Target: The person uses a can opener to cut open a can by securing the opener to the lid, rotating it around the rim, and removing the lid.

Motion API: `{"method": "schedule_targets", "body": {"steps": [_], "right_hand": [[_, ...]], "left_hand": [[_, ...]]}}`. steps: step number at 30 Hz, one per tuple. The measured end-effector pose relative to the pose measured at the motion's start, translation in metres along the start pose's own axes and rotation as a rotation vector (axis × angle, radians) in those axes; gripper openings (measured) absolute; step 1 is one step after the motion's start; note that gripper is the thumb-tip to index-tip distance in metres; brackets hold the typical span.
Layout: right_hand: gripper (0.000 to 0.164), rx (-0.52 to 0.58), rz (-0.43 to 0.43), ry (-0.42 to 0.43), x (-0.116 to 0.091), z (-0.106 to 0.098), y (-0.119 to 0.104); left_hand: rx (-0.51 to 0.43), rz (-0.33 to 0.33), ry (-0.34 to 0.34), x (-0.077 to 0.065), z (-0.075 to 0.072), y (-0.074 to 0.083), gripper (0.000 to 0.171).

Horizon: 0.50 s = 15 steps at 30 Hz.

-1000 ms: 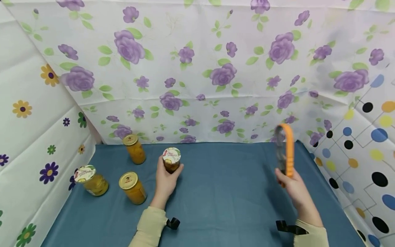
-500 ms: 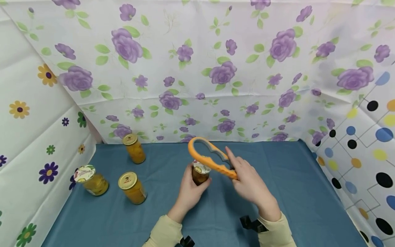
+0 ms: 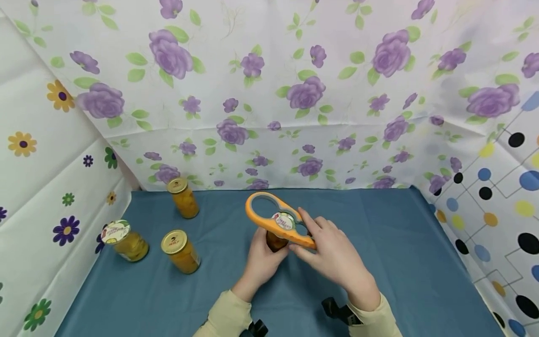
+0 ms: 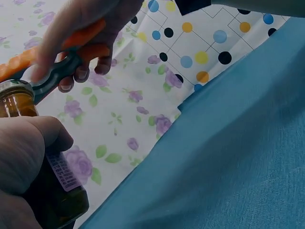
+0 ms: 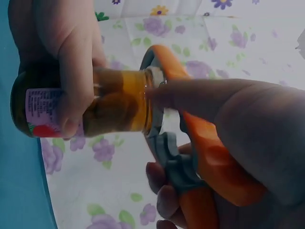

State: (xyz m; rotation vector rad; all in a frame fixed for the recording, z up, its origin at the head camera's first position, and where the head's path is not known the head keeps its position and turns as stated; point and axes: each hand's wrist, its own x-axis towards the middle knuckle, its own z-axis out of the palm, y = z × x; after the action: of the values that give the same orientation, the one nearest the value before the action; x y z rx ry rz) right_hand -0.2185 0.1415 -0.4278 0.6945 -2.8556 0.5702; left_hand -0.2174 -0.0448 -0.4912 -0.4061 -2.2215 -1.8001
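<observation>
My left hand (image 3: 261, 260) grips a glass jar (image 3: 275, 242) of brownish-amber contents around its body, near the middle of the table. In my right hand (image 3: 338, 255) is an orange and grey jar opener (image 3: 251, 213), gripped by its handle end. The opener's toothed loop lies around the jar's patterned lid (image 3: 284, 221). From the right wrist view, the jar (image 5: 116, 102) appears sideways, and the right thumb (image 5: 190, 98) reaches to the lid's edge. A printed label (image 4: 62, 171) shows on the jar's side in the left wrist view.
Three more jars stand to the left: a gold-lidded jar (image 3: 184, 199) at the back, another gold-lidded jar (image 3: 181, 252) nearer, and a jar with a patterned lid (image 3: 125, 241). A blue cloth (image 3: 404, 262) covers the table. Floral sheeting (image 3: 294, 93) rises behind.
The left hand has carried the jar rightward to the middle. The right hand has brought the jar opener leftward from the right side, and its loop has come down around the lid.
</observation>
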Motion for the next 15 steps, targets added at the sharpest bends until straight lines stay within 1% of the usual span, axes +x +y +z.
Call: {"method": "schedule_targets", "body": {"steps": [2,5,7,9,11,13,15], "right_hand": [[0.073,0.027,0.027,-0.007,-0.002,-0.001,-0.005],[0.06,0.074,0.076,-0.016,-0.006,-0.003,-0.013],[0.052,0.123,0.112,-0.035,-0.007,-0.003,-0.017],[0.049,0.186,0.158,-0.071,-0.008,-0.002,-0.019],[0.049,0.247,0.19,-0.118,-0.007,-0.001,-0.02],[0.052,0.339,0.216,-0.191,-0.006,0.0,-0.018],[0.055,0.431,0.215,-0.254,-0.004,0.0,-0.015]], "left_hand": [[-0.022,-0.009,-0.005,0.0,0.0,-0.001,0.061],[-0.052,-0.027,-0.008,0.0,-0.001,-0.002,0.058],[-0.047,-0.035,-0.004,0.0,-0.002,-0.002,0.057],[-0.038,-0.031,0.0,0.0,-0.002,-0.002,0.058],[-0.026,-0.02,0.008,0.0,-0.002,-0.003,0.057],[-0.024,0.0,0.005,-0.001,-0.001,-0.003,0.057],[-0.037,0.02,-0.016,0.0,-0.001,-0.004,0.057]]}}
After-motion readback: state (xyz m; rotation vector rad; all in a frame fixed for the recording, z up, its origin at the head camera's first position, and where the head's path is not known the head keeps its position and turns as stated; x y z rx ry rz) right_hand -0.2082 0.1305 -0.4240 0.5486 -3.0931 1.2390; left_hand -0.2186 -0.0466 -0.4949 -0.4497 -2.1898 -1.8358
